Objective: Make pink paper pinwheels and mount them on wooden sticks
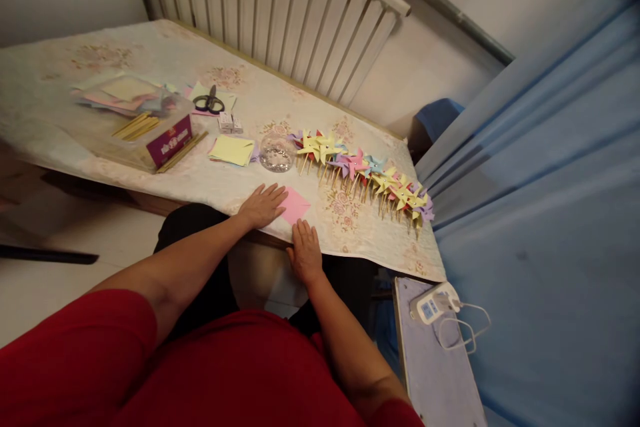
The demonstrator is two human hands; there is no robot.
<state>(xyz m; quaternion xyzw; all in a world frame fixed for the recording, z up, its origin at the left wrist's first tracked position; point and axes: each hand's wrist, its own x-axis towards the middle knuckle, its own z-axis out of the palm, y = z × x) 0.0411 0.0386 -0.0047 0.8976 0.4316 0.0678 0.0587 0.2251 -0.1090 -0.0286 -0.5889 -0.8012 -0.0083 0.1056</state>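
Note:
A pink square of paper lies flat near the table's front edge, with slits or creases running in from its corners. Stretched out flat, my left hand rests at the paper's left side, fingers touching its edge. My right hand lies at its near corner with the fingers extended over the table edge. Just beyond is a round clear dish of small shiny pieces. Left of that sits a stack of yellow paper squares. A row of finished paper pinwheels on sticks stretches to the right.
Scissors lie on paper sheets at the back, near small white boxes. A clear plastic bin holds sticks and paper at left. A radiator stands behind the table. A white power strip rests on a side stand.

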